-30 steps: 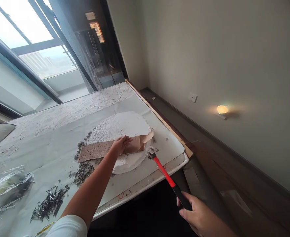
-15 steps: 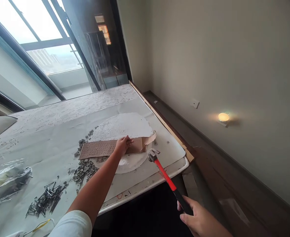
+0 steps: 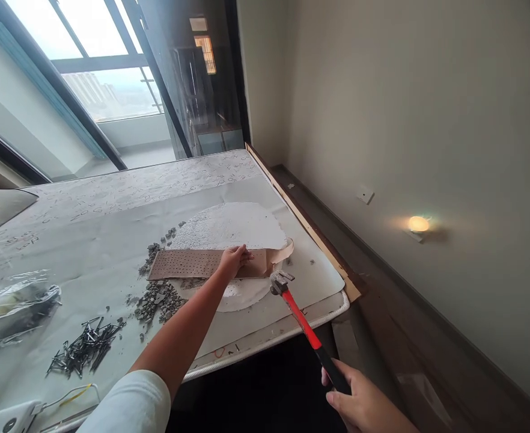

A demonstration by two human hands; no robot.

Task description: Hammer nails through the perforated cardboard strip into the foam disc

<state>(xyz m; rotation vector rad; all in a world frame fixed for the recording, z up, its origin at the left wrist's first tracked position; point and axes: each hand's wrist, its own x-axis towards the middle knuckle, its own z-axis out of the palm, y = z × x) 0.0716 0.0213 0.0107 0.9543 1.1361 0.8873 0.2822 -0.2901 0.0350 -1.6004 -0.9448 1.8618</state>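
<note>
My right hand (image 3: 357,394) is wrapped round the black grip of a claw hammer (image 3: 301,319) with a red shaft. The hammer's head is raised near the front right of the table, close to the end of a brown board (image 3: 186,264) dotted with rows of small holes. My left hand (image 3: 233,262) rests over this board, right of the holes, fingers closed; what they pinch, if anything, is too small to make out. Brown paper or tape (image 3: 280,254) curls up at the board's right end. Under the board lies a round white slab (image 3: 233,225).
Grey rubble (image 3: 159,300) lies round the board's left end. A pile of dark nails (image 3: 85,347) sits nearer me, with a clear plastic bag (image 3: 17,313) to its left. A white device (image 3: 10,418) with a cable is at the lower left. Wooden edging (image 3: 305,219) borders the table's right side.
The view has shifted slightly, bringing more of the white device into sight at the lower left. Both hands keep nearly the same pose, the hammer still raised beside the board.
</note>
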